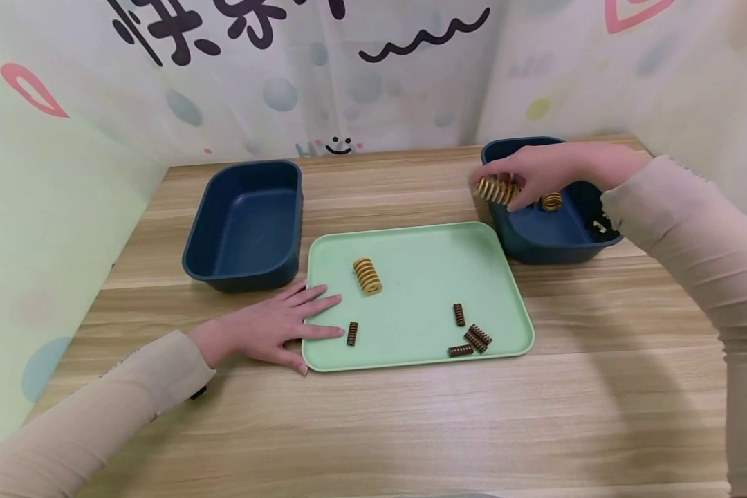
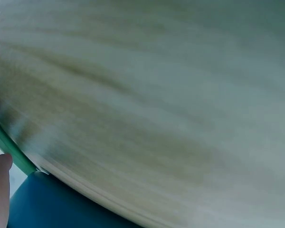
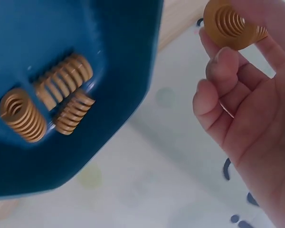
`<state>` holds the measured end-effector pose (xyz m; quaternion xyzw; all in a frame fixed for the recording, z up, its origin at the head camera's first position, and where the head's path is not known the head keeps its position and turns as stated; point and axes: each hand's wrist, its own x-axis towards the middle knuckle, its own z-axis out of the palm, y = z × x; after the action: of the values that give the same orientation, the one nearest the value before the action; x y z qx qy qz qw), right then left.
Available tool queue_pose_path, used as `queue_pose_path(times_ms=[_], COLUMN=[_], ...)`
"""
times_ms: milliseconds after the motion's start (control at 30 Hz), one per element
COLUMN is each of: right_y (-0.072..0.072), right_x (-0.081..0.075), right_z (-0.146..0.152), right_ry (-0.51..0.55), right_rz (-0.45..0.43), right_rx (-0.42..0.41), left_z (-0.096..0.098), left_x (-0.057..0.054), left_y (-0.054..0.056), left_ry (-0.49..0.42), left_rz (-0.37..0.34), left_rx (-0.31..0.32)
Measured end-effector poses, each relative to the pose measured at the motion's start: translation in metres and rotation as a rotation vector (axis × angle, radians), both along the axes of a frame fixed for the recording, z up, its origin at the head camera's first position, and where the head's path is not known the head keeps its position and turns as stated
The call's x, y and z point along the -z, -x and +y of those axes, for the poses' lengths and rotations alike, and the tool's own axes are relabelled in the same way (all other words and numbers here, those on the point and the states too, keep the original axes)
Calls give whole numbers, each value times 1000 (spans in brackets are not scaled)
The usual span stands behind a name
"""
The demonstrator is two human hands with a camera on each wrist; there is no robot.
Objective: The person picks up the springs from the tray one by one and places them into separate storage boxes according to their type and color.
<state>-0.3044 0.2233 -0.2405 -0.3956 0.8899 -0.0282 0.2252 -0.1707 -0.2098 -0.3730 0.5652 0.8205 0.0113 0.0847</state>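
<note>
My right hand pinches a gold coil spring between thumb and fingers, over the left rim of the right blue bin. In the right wrist view, three gold springs lie inside that bin, apart from the held one. Fingers spread, my left hand rests over the left edge of the green tray. A small dark spring lies on the tray just beyond its fingertips. Farther up the tray sits one gold spring; several small dark springs gather at its lower right.
A second blue bin stands behind my left hand, with no springs seen inside. The wooden table extends in front of the tray. A printed cloth hangs behind the table.
</note>
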Motion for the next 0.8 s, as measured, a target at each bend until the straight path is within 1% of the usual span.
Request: queue_pose_path(times_ms=[67, 333, 567, 700, 800], right_y=[4, 21, 32, 37, 38], right_x=[1, 9, 16, 21, 26], right_z=[5, 26, 37, 42, 44], right_ry=[-7, -12, 1, 4, -5], right_rz=[-11, -41, -66, -110, -110], right_rx=[40, 130, 165, 213, 222], left_z=[0, -1, -1, -2, -2], left_x=[0, 1, 2, 2, 3], left_y=[0, 0, 1, 1, 2], left_ry=[2, -2, -3, -5, -10], left_rz=[0, 4, 3, 7, 6], left_rx=[-1, 1, -1, 0, -1])
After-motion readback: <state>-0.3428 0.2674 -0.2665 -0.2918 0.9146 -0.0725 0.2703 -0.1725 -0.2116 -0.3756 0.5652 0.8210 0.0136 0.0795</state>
